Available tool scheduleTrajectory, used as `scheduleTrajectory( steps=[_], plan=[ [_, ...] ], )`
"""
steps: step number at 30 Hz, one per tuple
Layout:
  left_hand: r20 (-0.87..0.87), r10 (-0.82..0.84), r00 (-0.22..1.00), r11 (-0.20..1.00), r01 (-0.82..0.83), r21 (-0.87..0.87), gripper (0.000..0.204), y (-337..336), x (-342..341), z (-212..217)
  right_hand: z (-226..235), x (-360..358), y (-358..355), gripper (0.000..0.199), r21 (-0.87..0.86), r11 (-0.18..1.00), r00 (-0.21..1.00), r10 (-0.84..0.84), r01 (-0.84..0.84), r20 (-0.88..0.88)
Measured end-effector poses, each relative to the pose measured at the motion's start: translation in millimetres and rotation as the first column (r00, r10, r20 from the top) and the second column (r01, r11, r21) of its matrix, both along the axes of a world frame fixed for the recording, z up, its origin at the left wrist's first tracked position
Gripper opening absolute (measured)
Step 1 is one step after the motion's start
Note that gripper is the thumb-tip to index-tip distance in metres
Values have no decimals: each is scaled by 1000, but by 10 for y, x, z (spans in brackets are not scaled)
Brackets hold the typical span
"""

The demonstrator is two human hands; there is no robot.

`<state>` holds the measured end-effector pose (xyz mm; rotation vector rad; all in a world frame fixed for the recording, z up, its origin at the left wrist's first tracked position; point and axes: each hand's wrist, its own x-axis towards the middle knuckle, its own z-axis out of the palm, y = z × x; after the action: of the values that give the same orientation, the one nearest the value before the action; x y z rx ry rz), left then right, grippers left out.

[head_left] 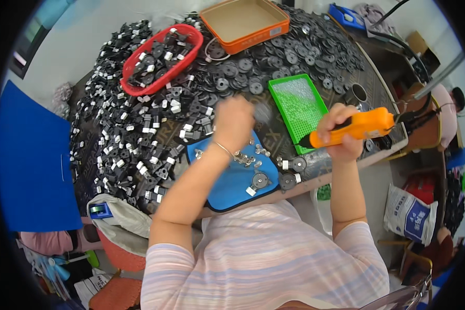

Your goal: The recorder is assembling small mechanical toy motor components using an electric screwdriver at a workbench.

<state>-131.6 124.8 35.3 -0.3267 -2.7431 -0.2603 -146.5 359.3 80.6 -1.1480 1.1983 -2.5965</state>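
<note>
My right hand point(342, 133) is wrapped round an orange electric screwdriver point(369, 125), its dark tip pointing left over the near end of a green tray point(284, 118) of small screws. My left hand point(234, 123) is above the far edge of a blue mat point(227, 187), smeared by motion. Beside its fingers is a blurred greyish shape point(263, 110); whether the hand holds it I cannot tell. Several small metal pieces point(244, 159) lie on the mat, along with a round black part with a white connector point(260, 180). Two similar parts point(297, 165) rest right of the mat.
Black parts with white connectors point(139, 134) cover the table's left side. A red basket point(126, 82) holds more of them. Dark discs point(294, 49) are heaped at the back beside an orange box point(257, 39). A metal cup point(355, 95) stands beyond the screwdriver.
</note>
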Motion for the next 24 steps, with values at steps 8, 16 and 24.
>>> scheduleTrajectory(
  steps=[8, 16, 24],
  plan=[
    [-262, 503, 823, 845, -533, -53, 62, -1210, -372, 572, -249, 57, 140, 31, 4, 990, 978, -139, 140, 153],
    [234, -280, 931, 907, 177, 382, 30, -3, 122, -220, -185, 29, 225, 29, 4, 944, 930, -326, 330, 169],
    [406, -406, 819, 879, 229, 418, 31, 791, 328, -422, -249, 72, 342, 28, 67, 910, 906, -415, 410, 83]
  ],
)
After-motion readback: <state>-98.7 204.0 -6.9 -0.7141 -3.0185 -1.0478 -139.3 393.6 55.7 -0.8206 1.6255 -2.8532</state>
